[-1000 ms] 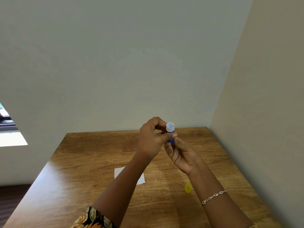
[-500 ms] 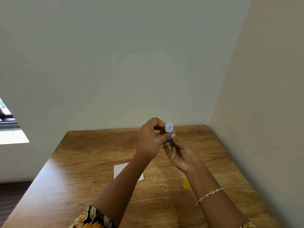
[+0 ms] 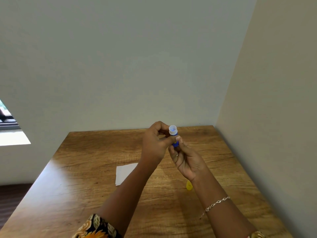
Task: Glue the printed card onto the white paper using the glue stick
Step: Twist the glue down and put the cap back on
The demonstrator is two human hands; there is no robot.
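Observation:
A small blue glue stick with a pale open top is held upright above the wooden table. My left hand grips its upper body with thumb and fingers. My right hand pinches its blue base from below. The white paper lies flat on the table, partly hidden by my left forearm. A yellow cap lies on the table beside my right wrist. No printed card is visible.
The table stands in a corner, with a grey wall behind and a beige wall close on the right. A window shows at the far left. The table's left edge drops to a dark floor.
Both hands stay on the glue stick in nearly the same place; the fingers shift slightly. The view has tilted a little, so the paper and cap sit somewhat higher in frame.

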